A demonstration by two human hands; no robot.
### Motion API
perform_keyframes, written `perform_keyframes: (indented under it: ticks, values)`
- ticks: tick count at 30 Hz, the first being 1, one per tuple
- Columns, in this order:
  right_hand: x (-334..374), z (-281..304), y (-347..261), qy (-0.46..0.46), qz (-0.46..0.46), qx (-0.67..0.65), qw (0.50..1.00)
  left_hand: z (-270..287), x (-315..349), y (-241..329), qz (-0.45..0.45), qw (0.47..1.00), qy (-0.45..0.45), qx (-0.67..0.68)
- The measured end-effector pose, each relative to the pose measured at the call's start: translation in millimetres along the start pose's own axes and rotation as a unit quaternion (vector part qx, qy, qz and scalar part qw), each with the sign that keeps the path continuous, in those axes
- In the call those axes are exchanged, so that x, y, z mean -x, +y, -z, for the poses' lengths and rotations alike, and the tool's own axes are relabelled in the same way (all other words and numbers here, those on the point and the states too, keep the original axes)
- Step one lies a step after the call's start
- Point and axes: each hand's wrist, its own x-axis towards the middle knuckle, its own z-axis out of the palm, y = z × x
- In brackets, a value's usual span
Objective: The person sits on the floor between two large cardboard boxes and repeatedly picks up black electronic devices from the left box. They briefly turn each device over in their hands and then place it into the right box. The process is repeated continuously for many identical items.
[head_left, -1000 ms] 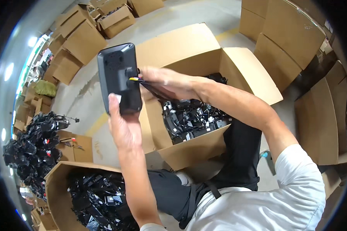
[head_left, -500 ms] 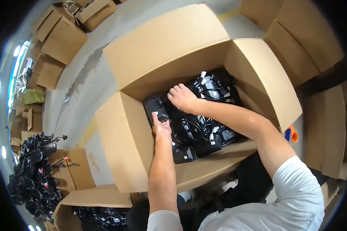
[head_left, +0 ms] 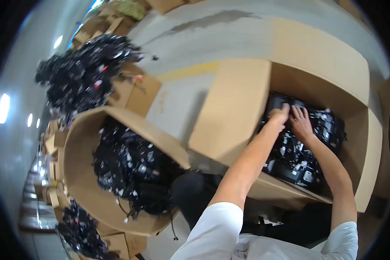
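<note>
A large open cardboard box [head_left: 242,99] stands in front of me to the right, packed with black plastic housings [head_left: 290,171] that have cables and white connectors. Inside it, my left hand [head_left: 278,117] touches the housing at the far left corner, its fingers partly apart and slightly blurred. Close beside it, my right hand [head_left: 302,124] lies palm down over the housings with fingers spread and nothing held. The hands partly hide the parts under them.
To the left, a second open carton [head_left: 80,151] holds a tangle of black parts and cables. Beyond it rises a tall heap of black parts [head_left: 82,73] beside a cardboard piece [head_left: 138,93]. More black parts [head_left: 80,227] and cartons [head_left: 117,245] are at the lower left.
My view has swung left, so the box now appears farther right and the second carton shows fully. My right hand has flattened out, fingers spread; my left stays by the corner housing.
</note>
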Motion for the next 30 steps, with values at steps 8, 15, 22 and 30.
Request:
perform_keyframes:
  ticks: [8, 15, 22, 30]
  values:
    - [77, 96, 26, -0.144, 0.079, -0.195, 0.967, 257, 283, 63, -0.463, 0.873, 0.044, -0.147]
    - [119, 230, 4, -0.232, -0.071, -0.286, 0.927, 463, 321, -184, -0.271, 0.772, 0.556, -0.148]
    - [65, 288, -116, -0.069, 0.176, -0.265, 0.946, 391, 259, -210, -0.158, 0.854, 0.424, -0.256]
    - [34, 309, -258, -0.055, 0.314, -0.314, 0.894, 378, 275, -171, -0.029, 0.844, 0.443, -0.301]
